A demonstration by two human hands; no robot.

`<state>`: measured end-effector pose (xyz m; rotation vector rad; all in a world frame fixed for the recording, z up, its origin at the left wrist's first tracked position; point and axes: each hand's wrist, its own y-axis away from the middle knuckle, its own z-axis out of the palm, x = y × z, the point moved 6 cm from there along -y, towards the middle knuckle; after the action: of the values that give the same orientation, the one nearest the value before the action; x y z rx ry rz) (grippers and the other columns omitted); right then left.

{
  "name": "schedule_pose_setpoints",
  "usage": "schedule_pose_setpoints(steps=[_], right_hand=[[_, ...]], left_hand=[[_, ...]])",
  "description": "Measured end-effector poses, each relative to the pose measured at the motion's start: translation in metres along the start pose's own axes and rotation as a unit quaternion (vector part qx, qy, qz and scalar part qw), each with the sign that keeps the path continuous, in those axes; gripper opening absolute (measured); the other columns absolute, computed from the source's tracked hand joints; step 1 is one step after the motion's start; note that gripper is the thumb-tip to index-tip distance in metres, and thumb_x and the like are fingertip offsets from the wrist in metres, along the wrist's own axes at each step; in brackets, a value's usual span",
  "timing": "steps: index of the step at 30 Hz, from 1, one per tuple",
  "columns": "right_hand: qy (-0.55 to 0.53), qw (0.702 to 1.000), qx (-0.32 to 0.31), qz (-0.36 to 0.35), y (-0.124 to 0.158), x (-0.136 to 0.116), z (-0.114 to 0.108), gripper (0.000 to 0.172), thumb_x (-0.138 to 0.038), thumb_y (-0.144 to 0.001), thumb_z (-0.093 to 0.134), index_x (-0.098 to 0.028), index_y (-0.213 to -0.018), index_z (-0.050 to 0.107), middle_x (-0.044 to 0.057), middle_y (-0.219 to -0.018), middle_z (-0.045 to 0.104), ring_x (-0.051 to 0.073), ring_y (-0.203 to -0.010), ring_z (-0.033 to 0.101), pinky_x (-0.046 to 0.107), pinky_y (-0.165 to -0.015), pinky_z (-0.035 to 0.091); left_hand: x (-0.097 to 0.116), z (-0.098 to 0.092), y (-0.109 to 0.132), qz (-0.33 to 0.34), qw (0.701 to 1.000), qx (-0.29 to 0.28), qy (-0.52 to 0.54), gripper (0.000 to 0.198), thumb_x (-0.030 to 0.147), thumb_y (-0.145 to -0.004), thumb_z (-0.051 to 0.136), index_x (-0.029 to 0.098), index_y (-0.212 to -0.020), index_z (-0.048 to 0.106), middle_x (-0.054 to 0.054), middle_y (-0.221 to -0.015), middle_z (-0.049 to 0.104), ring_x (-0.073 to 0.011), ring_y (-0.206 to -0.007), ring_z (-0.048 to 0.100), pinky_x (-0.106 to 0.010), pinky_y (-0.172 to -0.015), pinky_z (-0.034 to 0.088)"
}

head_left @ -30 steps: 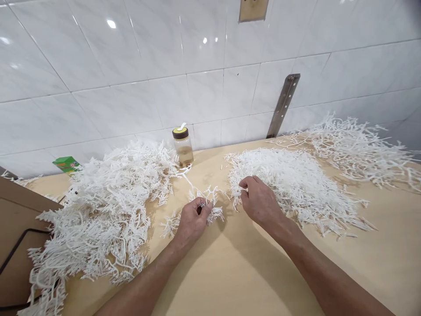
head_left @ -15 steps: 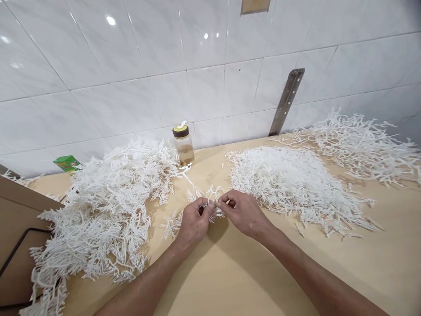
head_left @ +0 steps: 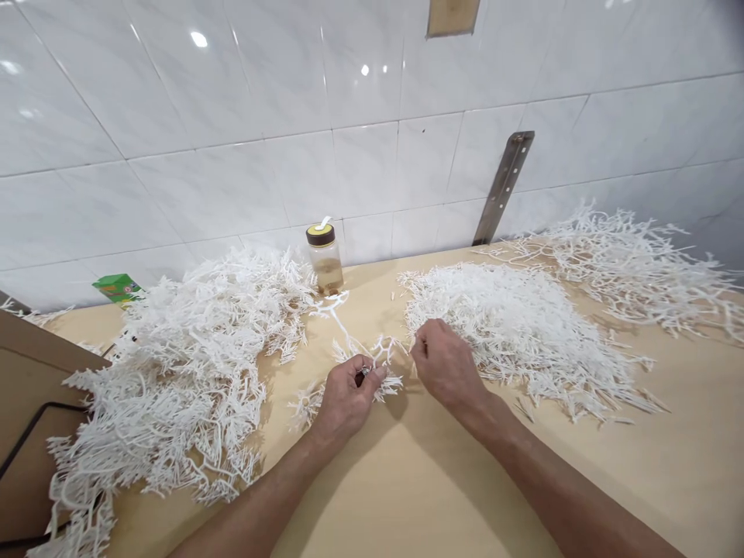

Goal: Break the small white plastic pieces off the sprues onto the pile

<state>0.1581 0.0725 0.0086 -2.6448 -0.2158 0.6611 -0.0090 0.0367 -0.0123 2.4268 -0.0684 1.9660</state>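
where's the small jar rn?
Head view, centre-left: the small jar stands at the back of the table by the tiled wall, between the left white pile and the middle pile, beyond the left hand.

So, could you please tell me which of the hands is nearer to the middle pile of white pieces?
Right. The right hand is at the left edge of the middle pile; the left hand is further left, apart from it, gripping a branched white piece.
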Motion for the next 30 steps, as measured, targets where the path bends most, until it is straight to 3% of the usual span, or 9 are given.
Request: schedule_pose_setpoints(steps=[4,8,13,20,25,30], right_hand=[[-0.026,0.998,0.047,0.03,-0.009,0.023,-0.021,0.009,-0.016,-0.086,0.051,-0.021,-0.078,0.05,0.002,-0.072,0.057,0.017,-0.062,0.051,0.029,-0.062,0.034],[-0.057,0.998,0.029,-0.011,-0.01,0.015,-0.026,0.017,-0.023,-0.09,0.049,-0.02,-0.075,0.057,0.004,-0.079,0.062,0.017,-0.065,0.055,0.031,-0.067,0.039],[-0.109,0.994,-0.004,-0.022,-0.005,-0.002,-0.025,0.019,-0.023,-0.091,0.047,-0.019,-0.082,0.063,0.006,-0.087,0.067,0.017,-0.068,0.058,0.032,-0.071,0.043],[-0.239,0.962,-0.135,0.008,0.007,-0.022,-0.01,0.029,-0.043,-0.089,0.056,-0.019,-0.098,0.069,0.005,-0.09,0.072,0.017,-0.07,0.062,0.029,-0.064,0.046],[-0.253,0.953,-0.164,0.013,0.013,-0.027,0.0,0.021,-0.033,-0.088,0.056,-0.021,-0.08,0.071,0.0,-0.07,0.068,0.016,-0.063,0.057,0.028,-0.06,0.042],[-0.274,0.949,-0.154,0.029,0.016,-0.03,0.005,0.019,-0.031,-0.088,0.055,-0.02,-0.077,0.067,-0.001,-0.067,0.065,0.015,-0.06,0.055,0.027,-0.057,0.039]], left_hand=[[-0.004,-0.004,-0.002,-0.053,0.995,0.026,0.076,0.039,0.055,-0.076,0.068,0.017,-0.072,0.06,0.007,-0.046,0.045,-0.0068,-0.04,0.034,-0.021,-0.042,0.027],[-0.004,-0.006,-0.004,-0.063,0.992,0.033,0.106,0.042,0.056,-0.078,0.066,0.016,-0.068,0.059,0.0,-0.052,0.06,-0.0082,-0.04,0.046,-0.019,-0.041,0.03],[-0.001,-0.006,-0.004,-0.057,0.992,0.033,0.106,0.039,0.051,-0.08,0.066,0.015,-0.069,0.059,-0.002,-0.054,0.062,-0.0095,-0.043,0.053,-0.019,-0.043,0.036],[0.001,-0.007,-0.004,-0.045,0.994,0.043,0.085,0.037,0.052,-0.076,0.07,0.017,-0.071,0.059,0.003,-0.046,0.056,-0.0093,-0.039,0.049,-0.019,-0.04,0.036],[-0.002,-0.005,-0.003,-0.042,0.996,0.035,0.074,0.039,0.055,-0.075,0.069,0.017,-0.074,0.06,0.005,-0.043,0.053,-0.008,-0.035,0.044,-0.018,-0.036,0.031],[0.0,-0.007,-0.003,-0.028,0.996,0.056,0.065,0.04,0.057,-0.075,0.068,0.018,-0.074,0.058,0.005,-0.044,0.052,-0.0093,-0.037,0.046,-0.02,-0.039,0.036]])
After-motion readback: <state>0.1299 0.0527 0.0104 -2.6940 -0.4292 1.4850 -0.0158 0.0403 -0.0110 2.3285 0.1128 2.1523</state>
